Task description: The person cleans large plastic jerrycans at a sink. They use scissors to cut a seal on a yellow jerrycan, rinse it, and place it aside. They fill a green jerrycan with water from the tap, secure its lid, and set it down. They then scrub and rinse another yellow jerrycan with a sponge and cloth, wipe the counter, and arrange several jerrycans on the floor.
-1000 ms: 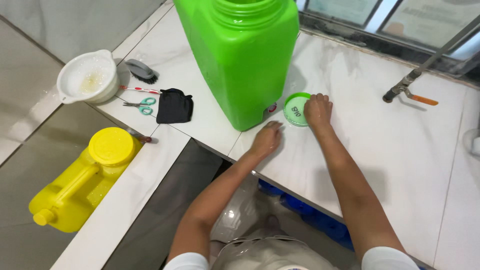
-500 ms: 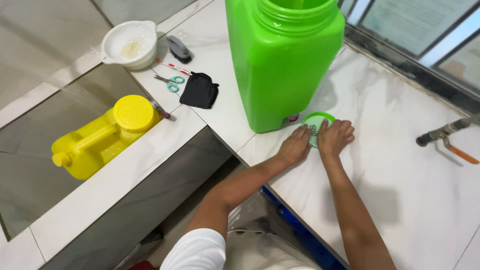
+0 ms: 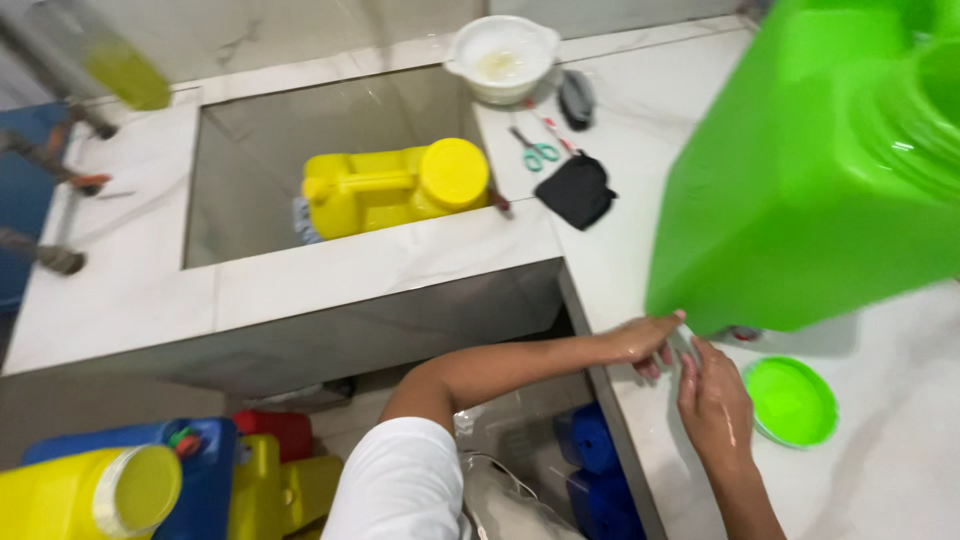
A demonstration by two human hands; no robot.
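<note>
Resting flat on counter (image 3: 900, 480), both hands (image 3: 650, 340) (image 3: 715, 405) unclenched, grasping nothing; green jerrycan (image 3: 820, 190) looms above, green lid (image 3: 792, 400) beside.

White marble counter (image 3: 330, 270) around a sunken grey basin (image 3: 250, 160)

The person wears a white short-sleeved top, its sleeve (image 3: 400, 480) ending above the left elbow. Both forearms are bare. The left hand (image 3: 645, 340) and right hand (image 3: 715, 410) are bare too, gloveless and glistening wet.

Bright, even light; motion blur smears the green container (image 3: 820, 170) and left edge, with soft glare on the marble counter (image 3: 380, 265).
</note>
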